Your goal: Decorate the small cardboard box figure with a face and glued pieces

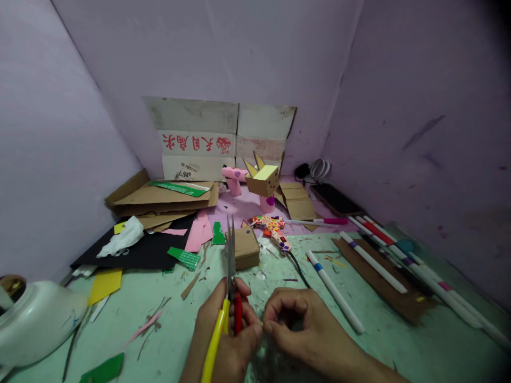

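My left hand (pixel 235 335) is closed around a pair of scissors (pixel 230 255) with yellow and red on the handles, blades pointing up and away. Its thumb and forefinger meet the pinched fingertips of my right hand (pixel 297 322) low in the middle. Whatever is between those fingertips is too small to make out. Just beyond the blades sits a small brown cardboard box (pixel 246 247). Right of it lies a glue gun (pixel 273 229) with a colourful pattern, its black cord running towards my right hand. Farther back stands a cardboard animal head (pixel 263 180) with pointed yellow ears on a pink support.
White markers (pixel 335 292) and a brown cardboard strip (pixel 379 279) lie right, near a phone (pixel 335 198). Left are a white rounded container (pixel 43 322), black sheet (pixel 155 252), white tissue (pixel 123 238) and flat cardboard (pixel 167 198). Coloured scraps litter the green tabletop (pixel 159 351).
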A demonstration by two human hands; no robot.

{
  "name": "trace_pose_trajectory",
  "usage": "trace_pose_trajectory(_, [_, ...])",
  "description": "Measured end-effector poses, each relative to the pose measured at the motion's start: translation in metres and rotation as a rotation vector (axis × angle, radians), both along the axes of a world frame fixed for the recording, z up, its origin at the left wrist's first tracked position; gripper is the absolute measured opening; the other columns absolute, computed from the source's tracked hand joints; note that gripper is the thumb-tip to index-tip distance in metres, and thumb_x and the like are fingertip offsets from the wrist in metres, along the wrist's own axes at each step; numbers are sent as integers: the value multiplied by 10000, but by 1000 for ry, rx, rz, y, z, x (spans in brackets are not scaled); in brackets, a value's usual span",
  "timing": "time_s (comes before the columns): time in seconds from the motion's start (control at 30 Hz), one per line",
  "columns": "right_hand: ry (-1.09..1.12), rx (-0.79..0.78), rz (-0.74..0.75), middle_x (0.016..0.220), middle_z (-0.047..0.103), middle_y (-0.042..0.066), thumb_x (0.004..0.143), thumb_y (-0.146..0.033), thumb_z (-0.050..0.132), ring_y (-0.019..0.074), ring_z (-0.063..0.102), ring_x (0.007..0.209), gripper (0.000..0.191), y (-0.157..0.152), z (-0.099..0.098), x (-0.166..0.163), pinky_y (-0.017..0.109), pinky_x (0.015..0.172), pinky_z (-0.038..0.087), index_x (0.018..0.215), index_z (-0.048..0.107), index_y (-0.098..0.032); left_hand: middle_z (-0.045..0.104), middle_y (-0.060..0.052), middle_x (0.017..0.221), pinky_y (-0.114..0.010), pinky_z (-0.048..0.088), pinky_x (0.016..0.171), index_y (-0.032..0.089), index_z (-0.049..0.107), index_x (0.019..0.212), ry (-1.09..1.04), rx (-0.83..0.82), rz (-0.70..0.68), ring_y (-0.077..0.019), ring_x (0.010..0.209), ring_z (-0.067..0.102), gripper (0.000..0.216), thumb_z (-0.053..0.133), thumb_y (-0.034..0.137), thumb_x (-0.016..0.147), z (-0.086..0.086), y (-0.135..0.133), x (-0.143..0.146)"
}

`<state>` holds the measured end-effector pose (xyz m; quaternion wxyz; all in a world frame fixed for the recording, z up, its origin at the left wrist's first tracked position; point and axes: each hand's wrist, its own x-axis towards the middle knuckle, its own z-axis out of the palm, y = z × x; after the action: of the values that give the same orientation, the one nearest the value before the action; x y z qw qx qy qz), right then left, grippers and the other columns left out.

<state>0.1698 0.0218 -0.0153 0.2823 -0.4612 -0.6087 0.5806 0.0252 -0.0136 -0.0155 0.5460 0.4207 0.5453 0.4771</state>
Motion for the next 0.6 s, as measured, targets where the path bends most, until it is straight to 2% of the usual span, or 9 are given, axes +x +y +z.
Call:
trace_pose_trajectory(0.17, [105,-165,-36,487,512,-58,580,-96,572,59,401,463,67,4,-4,-2,188,461,310,558,598,-153,582,70,599,-190,332,371,216,454,914,-33,-12,-27,-51,384,446,361,670,220,624,0,0,1])
trace_pose_trajectory(0.3, [132,-216,-79,473,526,-62,571,-65,588,51,398,450,90,5,-1,-3,180,462,320,536,595,-147,608,55,619,-192,323,362,219,447,924,-36,-8,-12,-62,387,460,391,683,241,613,-1,0,2])
trace_pose_trajectory(0.43, [98,-137,-85,473,516,-62,581,-33,566,60,406,451,130,7,0,0,183,454,322,539,587,-154,561,76,586,-201,320,390,218,482,894,77,22,-2,-57,390,418,325,663,302,637,4,-1,0])
trace_pose_trajectory(0.6, [0,65,-67,532,545,-30,607,-122,561,92,456,490,64,5,3,4,207,468,357,573,588,-168,578,62,595,-208,380,474,218,547,830,248,69,85,-96,496,494,253,651,269,605,14,-3,3])
